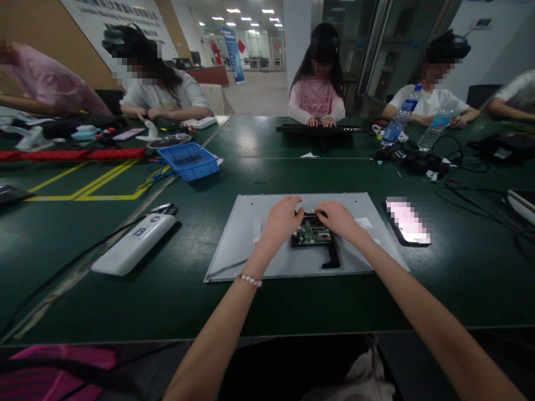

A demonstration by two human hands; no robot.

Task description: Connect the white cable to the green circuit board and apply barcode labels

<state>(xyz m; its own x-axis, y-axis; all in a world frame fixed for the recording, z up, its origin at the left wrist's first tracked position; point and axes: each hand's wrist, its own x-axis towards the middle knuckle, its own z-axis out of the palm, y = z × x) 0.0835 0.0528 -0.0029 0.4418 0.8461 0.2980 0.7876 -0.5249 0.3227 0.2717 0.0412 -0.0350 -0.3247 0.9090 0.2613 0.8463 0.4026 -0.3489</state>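
Landmark: the pale flat panel [234, 245], lying on the dark green table [125, 312] in front of the wearer. The circuit board [311, 235], green in a black frame, is on the panel, right of its middle. A black bracket [333, 257] extends from the board toward the panel's near edge. White patches show on the panel to both sides of the board.

Left hand [287, 214]: over the panel, at the board's left far corner. Grip partly curled, a gap visible between thumb and fingertips; cannot tell whether it has hold of the frame. A beaded bracelet [249, 279] circles the wrist, above the panel's near edge.

Right hand [335, 216]: over the panel, at the board's right far corner. Grip bent inward, fingertips at the frame's far edge; cannot tell how far it is closed or whether anything is pinched.

Around the panel: phone [407, 221] just beside its right edge, screen lit; white power bank [136, 245] to its left, with a black cable near it; blue basket [188, 161] beyond its far left corner, tilted. Well beyond the panel's far edge, a co-worker in pink [316, 97] rests both hands on a long black object [320, 130].
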